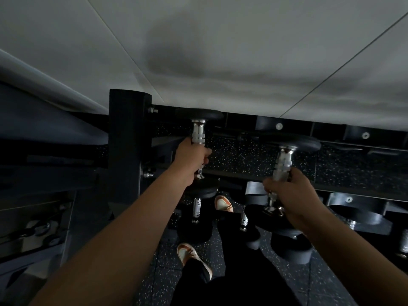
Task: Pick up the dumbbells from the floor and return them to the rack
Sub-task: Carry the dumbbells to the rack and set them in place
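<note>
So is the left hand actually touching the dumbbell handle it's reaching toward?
Touching. In the head view the left hand is wrapped around the chrome handle of the left dumbbell, fingers closed over it with no gap.

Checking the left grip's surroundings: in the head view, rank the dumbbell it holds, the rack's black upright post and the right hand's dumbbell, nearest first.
1. Left hand's dumbbell: in the left hand.
2. Upright post: to its left.
3. Right hand's dumbbell: far right, in the right hand.
</note>
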A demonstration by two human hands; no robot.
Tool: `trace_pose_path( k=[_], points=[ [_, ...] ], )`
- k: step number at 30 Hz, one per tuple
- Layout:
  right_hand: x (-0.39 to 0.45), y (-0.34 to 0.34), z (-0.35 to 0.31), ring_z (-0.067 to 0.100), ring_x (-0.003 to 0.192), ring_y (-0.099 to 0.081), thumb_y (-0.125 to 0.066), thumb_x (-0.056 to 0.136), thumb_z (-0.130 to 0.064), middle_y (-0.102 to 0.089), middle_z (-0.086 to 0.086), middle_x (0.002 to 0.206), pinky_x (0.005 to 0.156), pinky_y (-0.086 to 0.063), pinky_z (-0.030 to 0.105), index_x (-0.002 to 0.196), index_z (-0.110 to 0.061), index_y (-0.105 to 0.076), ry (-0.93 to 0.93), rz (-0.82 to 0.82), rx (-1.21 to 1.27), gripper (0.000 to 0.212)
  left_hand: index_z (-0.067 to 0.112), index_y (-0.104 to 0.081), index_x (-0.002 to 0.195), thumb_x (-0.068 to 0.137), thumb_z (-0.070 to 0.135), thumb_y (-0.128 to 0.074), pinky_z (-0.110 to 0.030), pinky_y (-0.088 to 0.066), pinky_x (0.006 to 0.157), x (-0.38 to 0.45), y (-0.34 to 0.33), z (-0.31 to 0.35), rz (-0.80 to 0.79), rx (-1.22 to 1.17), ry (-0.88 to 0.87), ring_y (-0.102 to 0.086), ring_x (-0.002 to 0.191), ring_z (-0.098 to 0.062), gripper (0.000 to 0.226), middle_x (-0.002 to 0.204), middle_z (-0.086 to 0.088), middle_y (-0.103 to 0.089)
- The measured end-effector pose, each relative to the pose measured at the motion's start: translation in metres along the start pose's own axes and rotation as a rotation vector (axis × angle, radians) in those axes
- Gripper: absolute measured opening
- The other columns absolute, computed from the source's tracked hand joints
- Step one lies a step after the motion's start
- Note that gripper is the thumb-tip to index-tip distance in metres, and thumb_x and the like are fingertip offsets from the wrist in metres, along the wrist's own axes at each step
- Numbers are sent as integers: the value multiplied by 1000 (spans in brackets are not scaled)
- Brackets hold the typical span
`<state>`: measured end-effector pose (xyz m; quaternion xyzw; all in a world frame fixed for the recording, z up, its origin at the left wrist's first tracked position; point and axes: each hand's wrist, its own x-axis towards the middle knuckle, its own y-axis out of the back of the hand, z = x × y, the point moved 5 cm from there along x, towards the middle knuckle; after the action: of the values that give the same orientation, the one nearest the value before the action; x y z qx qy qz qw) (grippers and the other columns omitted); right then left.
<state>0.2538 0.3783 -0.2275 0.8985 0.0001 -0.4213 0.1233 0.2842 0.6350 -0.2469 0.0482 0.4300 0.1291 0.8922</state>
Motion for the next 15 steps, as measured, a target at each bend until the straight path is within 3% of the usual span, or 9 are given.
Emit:
trace_pose_path(
  k=[3, 5, 9, 12, 15],
  points=[
    [5, 3, -3, 28, 81, -62, -71, 82, -9, -66, 15, 96, 67, -50, 41, 99, -17, -58, 2, 1, 12, 23, 19, -58, 96, 82, 5, -65, -39, -48, 70, 5, 6, -5, 25, 13, 17, -62, 70, -17, 21, 88, -6, -64],
    [9, 5, -6, 30, 83, -62, -71, 82, -9, -66, 16, 97, 71, -52, 46, 99, -16, -58, 3, -2, 23, 23, 17, -59, 98, 82, 6, -66, -41, -49, 76, 6, 11, -5, 31, 48, 0, -66, 78, -20, 21, 90, -7, -65],
    [18, 8, -15, 33, 92, -64, -72, 82, -9, -65, 15, 103, 83, -54, 53, 98, -20, -56, -4, 17, 42, 25, 14, -58, 104, 84, 8, -64, -38, -47, 72, 6, 13, -5, 29, 70, -36, -68, 84, -21, 22, 93, -8, -65],
    [27, 8, -23, 28, 88, -62, -73, 82, -9, -64, 9, 97, 72, -52, 42, 101, -16, -56, 26, 24, 42, 27, 18, -59, 102, 85, 9, -64, -35, -49, 70, 5, 11, -5, 45, 74, -49, -69, 87, -19, 19, 94, -6, -66],
    [39, 6, -27, 24, 91, -62, -73, 83, -10, -65, 8, 104, 71, -49, 37, 115, -11, -54, 28, 20, 28, 37, 16, -61, 104, 86, 13, -65, -30, -46, 64, 4, 6, -5, 90, 26, -51, -67, 82, -15, 19, 91, -2, -67]
  ],
)
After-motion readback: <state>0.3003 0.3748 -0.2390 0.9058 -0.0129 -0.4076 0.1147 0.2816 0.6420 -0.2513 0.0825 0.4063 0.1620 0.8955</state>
